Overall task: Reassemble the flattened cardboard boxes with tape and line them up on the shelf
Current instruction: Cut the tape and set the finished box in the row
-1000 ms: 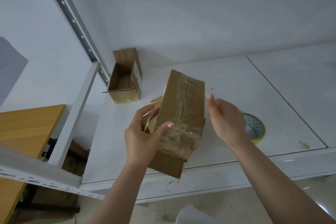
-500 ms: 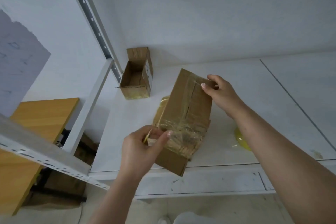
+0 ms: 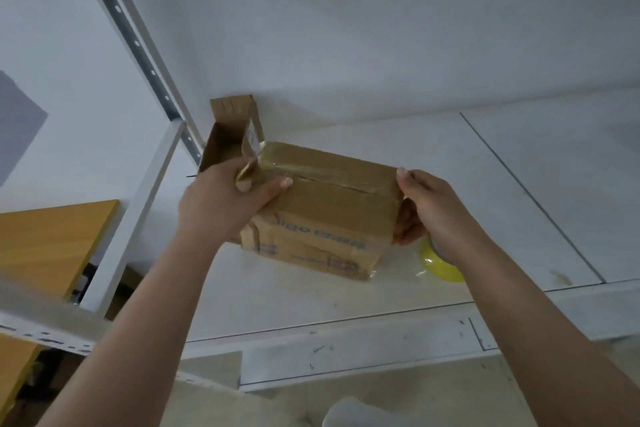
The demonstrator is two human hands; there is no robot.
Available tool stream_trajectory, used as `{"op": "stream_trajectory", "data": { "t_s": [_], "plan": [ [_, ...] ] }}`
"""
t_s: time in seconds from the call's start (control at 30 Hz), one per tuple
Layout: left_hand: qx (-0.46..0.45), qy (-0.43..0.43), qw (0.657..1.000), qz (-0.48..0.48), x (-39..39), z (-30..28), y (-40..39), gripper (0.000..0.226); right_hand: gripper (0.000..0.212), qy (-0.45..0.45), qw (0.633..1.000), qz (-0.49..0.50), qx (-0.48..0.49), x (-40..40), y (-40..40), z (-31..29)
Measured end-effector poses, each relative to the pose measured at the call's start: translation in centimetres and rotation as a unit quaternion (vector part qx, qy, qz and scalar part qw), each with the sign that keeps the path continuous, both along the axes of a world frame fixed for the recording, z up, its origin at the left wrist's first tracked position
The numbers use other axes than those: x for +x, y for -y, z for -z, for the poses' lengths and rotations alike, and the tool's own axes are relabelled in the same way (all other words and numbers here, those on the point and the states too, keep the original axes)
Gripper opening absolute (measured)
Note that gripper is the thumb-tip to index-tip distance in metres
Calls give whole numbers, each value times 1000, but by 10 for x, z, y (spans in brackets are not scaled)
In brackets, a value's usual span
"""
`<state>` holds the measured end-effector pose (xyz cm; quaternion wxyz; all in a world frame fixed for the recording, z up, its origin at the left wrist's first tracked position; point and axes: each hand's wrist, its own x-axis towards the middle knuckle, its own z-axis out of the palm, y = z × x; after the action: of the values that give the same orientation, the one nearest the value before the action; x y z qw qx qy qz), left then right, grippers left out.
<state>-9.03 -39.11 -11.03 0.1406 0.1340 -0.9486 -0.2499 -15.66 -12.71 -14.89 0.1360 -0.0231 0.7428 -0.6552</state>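
Observation:
A taped brown cardboard box [image 3: 325, 215] with blue print on its side is held lengthwise over the white shelf [image 3: 433, 170]. My left hand [image 3: 225, 204] grips its left end, thumb lying on the taped top seam. My right hand [image 3: 429, 208] grips its right end, fingers curled round the edge. Behind it, in the shelf's back left corner, a smaller open cardboard box [image 3: 228, 139] stands with its flaps up, partly hidden by my left hand. A yellow roll of tape [image 3: 440, 263] lies on the shelf, mostly hidden under my right wrist.
A white perforated shelf upright [image 3: 138, 45] and a slanted brace [image 3: 138, 215] rise at the left. A wooden tabletop [image 3: 45, 246] lies lower left. The shelf's front rail [image 3: 346, 354] runs below my arms. A white wall backs the shelf.
The box has been turned from standing on end to lying lengthwise. My right hand slid from its top far corner to its right end, and my left hand moved up to the left end.

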Motion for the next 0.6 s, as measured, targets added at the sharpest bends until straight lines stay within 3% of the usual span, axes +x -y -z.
{"op": "stream_trajectory", "data": {
  "t_s": [0.1, 0.2, 0.33, 0.43, 0.5, 0.53, 0.57, 0.6],
  "plan": [
    [-65, 62, 994, 64, -31, -24, 6, 84, 35, 57, 997, -22, -43, 20, -10, -12],
    [-171, 87, 975, 116, -67, -32, 2, 72, 43, 80, 994, -74, -23, 42, -15, -18],
    [-167, 138, 961, 171, -108, -17, -22, 69, 37, 79, 989, -124, 18, 57, -6, -9],
    [-192, 175, 951, 167, -120, 8, -44, 85, 40, 63, 985, -152, 59, 54, -4, -1],
    [-201, 175, 951, 156, -122, 22, -48, 93, 51, 63, 989, -111, 79, 45, -16, 4],
    [-195, 172, 954, 148, -122, 25, -46, 97, 46, 47, 992, -74, 88, 39, -26, 8],
    [-189, 169, 957, 142, -123, 28, -43, 101, 36, 6, 990, -44, 136, 32, -38, 13],
    [-187, 167, 958, 140, -124, 29, -40, 104, 26, -37, 967, -46, 248, 24, -52, 18]
  ]
}}
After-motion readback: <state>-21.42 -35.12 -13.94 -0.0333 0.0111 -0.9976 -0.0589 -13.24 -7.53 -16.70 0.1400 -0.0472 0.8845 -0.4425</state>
